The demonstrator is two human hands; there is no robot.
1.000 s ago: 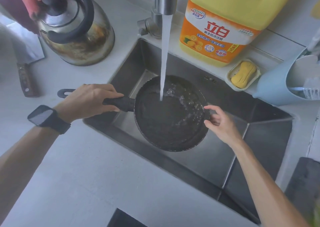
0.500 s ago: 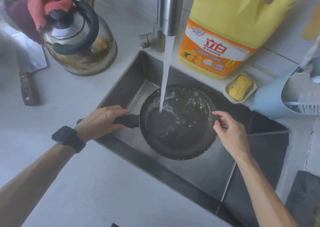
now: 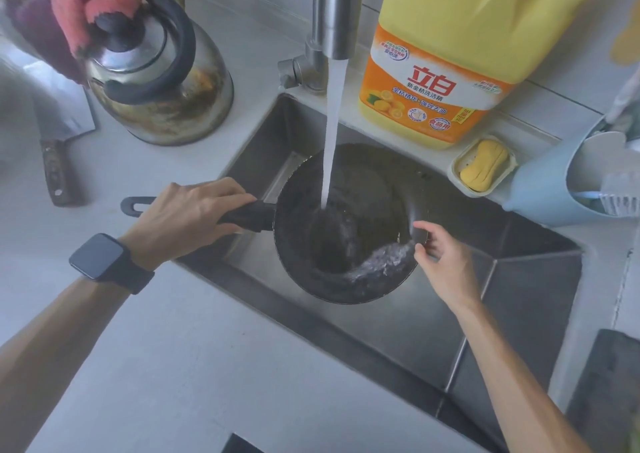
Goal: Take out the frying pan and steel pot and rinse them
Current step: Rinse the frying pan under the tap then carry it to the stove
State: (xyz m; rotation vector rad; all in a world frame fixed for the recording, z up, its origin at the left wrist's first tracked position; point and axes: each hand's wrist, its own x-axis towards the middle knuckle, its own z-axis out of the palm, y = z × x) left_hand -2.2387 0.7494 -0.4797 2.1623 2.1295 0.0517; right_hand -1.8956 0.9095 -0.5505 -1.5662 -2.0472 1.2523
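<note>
1. Step in hand: rinsing the pan (image 3: 346,224). It is held over the sink (image 3: 519,314) under the running tap (image 3: 334,12), tilted so the water pools low at its near-right side.
2. Left hand (image 3: 187,220): fingers wrapped round the black handle (image 3: 249,215), clamped on it and carrying the pan; a watch (image 3: 98,257) sits on that wrist.
3. Water stream (image 3: 330,134) lands just left of the pan's centre and swirls toward the near-right rim.
4. Right hand (image 3: 446,262): at the pan's right rim, fingers loosely curled and spread. Fingertips look to touch the rim, but a firm pinch can't be told; I judge it steadies rather than grips.
5. Pan look: dark, round, shallow, matte non-stick inside, wet and glossy on the right wall, rim scuffed. No food bits visible.
6. Next move, my guess: swirl, then tip the water out into the sink, keeping the left grip firm since a wet pan can slip; the right hand guides the rim.
7. Steel pot: not identified in view, so that part looks not yet done. A kettle (image 3: 156,82) stands on the bench (image 3: 173,366) at the left, and a detergent jug (image 3: 446,54) behind the sink.
</note>
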